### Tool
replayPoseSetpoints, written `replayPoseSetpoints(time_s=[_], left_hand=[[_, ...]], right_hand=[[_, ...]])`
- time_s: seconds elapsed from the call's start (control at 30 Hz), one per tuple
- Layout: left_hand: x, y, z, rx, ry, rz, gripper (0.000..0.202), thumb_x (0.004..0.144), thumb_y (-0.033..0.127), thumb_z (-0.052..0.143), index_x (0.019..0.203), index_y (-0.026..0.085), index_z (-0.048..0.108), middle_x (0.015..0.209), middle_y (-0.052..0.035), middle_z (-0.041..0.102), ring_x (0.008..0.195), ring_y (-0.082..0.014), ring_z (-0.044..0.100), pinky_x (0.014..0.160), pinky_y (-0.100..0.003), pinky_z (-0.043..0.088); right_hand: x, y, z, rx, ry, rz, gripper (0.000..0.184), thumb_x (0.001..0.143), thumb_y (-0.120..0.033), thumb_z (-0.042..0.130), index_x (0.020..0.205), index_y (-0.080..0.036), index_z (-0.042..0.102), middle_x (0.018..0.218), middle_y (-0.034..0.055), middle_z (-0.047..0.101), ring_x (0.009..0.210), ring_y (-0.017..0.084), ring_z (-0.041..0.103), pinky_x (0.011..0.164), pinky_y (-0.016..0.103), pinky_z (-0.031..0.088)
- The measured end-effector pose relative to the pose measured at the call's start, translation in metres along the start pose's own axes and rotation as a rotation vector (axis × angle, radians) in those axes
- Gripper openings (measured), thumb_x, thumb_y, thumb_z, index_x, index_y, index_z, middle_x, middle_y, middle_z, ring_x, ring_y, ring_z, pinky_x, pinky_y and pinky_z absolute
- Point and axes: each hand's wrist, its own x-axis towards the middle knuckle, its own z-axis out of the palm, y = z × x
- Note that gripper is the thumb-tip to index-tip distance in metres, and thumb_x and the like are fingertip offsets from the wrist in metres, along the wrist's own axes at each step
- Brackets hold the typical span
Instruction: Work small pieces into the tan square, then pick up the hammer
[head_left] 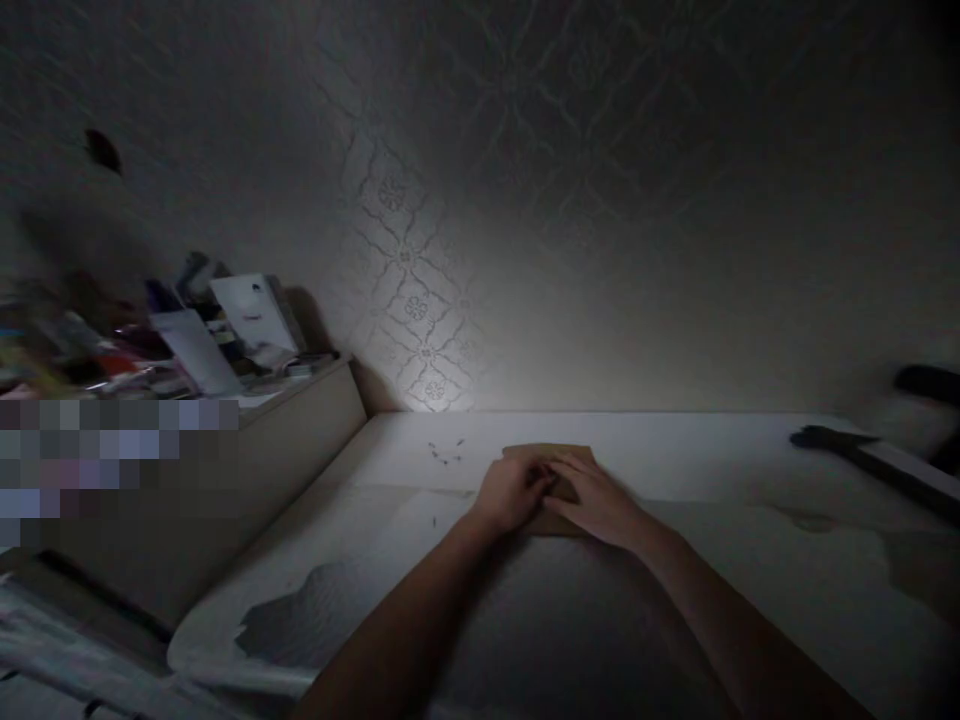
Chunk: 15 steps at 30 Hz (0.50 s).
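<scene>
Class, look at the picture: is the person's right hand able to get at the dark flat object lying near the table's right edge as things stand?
Probably yes. The right hand rests on the brown folded paper, and the bare white table between it and the dark flat object shows nothing in the way, though it would need a stretch.

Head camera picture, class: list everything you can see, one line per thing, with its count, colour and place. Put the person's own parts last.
Brown paper sheet: one, tan, flat on the table's middle, partly under both hands.
Table: one, white with worn grey patches, against the wall.
Wall: one, pale, embossed flower pattern, behind the table.
Side cabinet: one, beige, left of the table.
Clutter on the cabinet: several boxes and papers, white and mixed colours, too blurred to name.
Dark object: one, black, at the table's far right; too dim to identify.
Left hand: one, palm down, pressing on the sheet.
Right hand: one, palm down on the sheet, touching the left hand.
</scene>
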Motion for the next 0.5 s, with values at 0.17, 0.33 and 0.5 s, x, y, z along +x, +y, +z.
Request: replayPoseSetpoints(time_s=[0.17, 0.33, 0.5], left_hand=[[-0.0004, 0.0000, 0.0002, -0.011, 0.003, -0.013, 0.018, 0.087, 0.027, 0.058, 0.098, 0.021, 0.071, 0.092, -0.0032, 0.073, 0.086, -0.0186, 0.065, 0.080, -0.027, 0.048], [-0.0006, 0.0016, 0.0006, -0.003, 0.023, -0.022, 0.017, 0.087, 0.028, 0.059, 0.096, 0.019, 0.071, 0.091, -0.0044, 0.072, 0.084, -0.0193, 0.065, 0.078, -0.027, 0.047], [0.0005, 0.0036, -0.0022, -0.049, 0.119, -0.110, 0.020, 0.088, 0.035, 0.058, 0.093, 0.017, 0.068, 0.085, -0.0044, 0.071, 0.078, -0.0180, 0.064, 0.071, -0.026, 0.047]], right_hand=[[0.0000, 0.0011, 0.0006, 0.017, 0.017, -0.009, 0.051, 0.082, -0.035, 0.060, 0.130, -0.017, 0.057, 0.142, 0.0128, 0.049, 0.134, 0.027, 0.042, 0.113, 0.044, 0.033], [-0.0004, 0.0024, 0.0020, 0.001, 0.016, 0.005, 0.050, 0.083, -0.035, 0.058, 0.130, -0.019, 0.058, 0.143, 0.0112, 0.049, 0.135, 0.027, 0.041, 0.113, 0.044, 0.032], [-0.0002, 0.0064, 0.0039, -0.013, 0.006, -0.010, 0.051, 0.084, -0.040, 0.057, 0.130, -0.017, 0.058, 0.144, 0.0129, 0.047, 0.135, 0.028, 0.040, 0.113, 0.044, 0.032]])
